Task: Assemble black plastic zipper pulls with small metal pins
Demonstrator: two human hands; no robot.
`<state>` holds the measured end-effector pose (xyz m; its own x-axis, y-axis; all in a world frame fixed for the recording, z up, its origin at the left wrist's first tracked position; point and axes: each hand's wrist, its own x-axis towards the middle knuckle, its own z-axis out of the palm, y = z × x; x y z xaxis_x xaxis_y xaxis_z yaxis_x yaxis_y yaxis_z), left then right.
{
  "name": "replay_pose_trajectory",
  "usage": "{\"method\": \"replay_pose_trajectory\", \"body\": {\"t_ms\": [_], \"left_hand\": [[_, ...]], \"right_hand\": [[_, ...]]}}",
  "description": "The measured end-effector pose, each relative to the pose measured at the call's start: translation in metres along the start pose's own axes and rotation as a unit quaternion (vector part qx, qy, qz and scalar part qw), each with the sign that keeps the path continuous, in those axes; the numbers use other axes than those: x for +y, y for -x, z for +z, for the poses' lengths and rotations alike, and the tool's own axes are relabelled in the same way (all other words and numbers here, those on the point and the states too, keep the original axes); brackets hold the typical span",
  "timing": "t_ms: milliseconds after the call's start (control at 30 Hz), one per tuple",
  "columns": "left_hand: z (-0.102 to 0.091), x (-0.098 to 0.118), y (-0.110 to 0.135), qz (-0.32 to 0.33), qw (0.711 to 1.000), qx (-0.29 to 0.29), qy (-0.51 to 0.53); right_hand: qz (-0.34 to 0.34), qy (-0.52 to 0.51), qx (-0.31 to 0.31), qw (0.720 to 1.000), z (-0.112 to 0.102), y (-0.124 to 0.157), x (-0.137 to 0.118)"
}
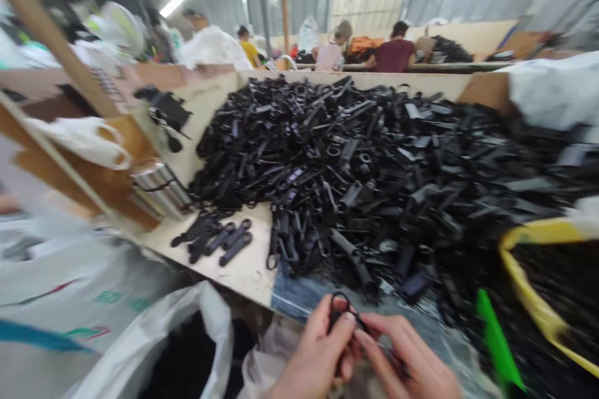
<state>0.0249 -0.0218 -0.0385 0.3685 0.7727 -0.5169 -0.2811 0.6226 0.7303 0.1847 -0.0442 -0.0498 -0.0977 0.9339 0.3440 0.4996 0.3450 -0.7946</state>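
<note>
My left hand [316, 349] is closed around a black plastic part with a ring-shaped end [340, 297], the ring standing up above the thumb. Close against it on the right, my right hand [405, 349] has its fingers pinched together at the part's other end. Something dark and slim shows under those right fingers, too blurred to name. Both hands are at the near edge of the table, over a bluish sheet [292, 296]. Beyond them spreads a large heap of similar black parts [327, 156]. A few more such parts [235, 248] lie side by side at the heap's left.
A white sack [218, 324] with black contents stands open at lower left. To the right are a yellow-rimmed container [519, 262] and a bright green piece [500, 343]. A shiny metal cylinder [161, 187] leans by the left wall. Several people sit farther back.
</note>
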Motion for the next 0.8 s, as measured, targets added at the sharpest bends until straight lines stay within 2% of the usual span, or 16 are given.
{"method": "replay_pose_trajectory", "body": {"t_ms": [33,100,200,267,367,500,800], "left_hand": [[0.001,0.001,0.003,-0.003,1.000,-0.005,0.007],[0.001,0.005,0.008,-0.019,1.000,-0.022,-0.005],[-0.002,0.014,0.014,-0.066,0.994,-0.076,-0.034],[-0.005,0.018,0.016,-0.082,0.990,-0.105,-0.053],[-0.008,0.018,0.017,-0.082,0.984,-0.126,-0.095],[-0.011,0.013,0.014,-0.074,0.978,-0.124,-0.148],[-0.004,0.024,0.020,-0.086,0.976,-0.135,-0.146]], "right_hand": [[-0.012,0.023,0.004,1.000,-0.003,0.000,-0.004],[0.013,0.053,0.033,0.998,-0.008,-0.001,-0.011],[0.056,0.080,0.047,0.994,-0.017,-0.003,-0.019],[0.061,0.078,0.052,0.994,-0.024,-0.003,-0.024],[0.027,0.053,0.020,0.998,-0.029,-0.005,-0.027],[-0.022,0.044,-0.013,0.999,-0.025,-0.007,-0.026],[-0.057,0.088,-0.059,0.993,-0.028,-0.002,-0.028]]}}
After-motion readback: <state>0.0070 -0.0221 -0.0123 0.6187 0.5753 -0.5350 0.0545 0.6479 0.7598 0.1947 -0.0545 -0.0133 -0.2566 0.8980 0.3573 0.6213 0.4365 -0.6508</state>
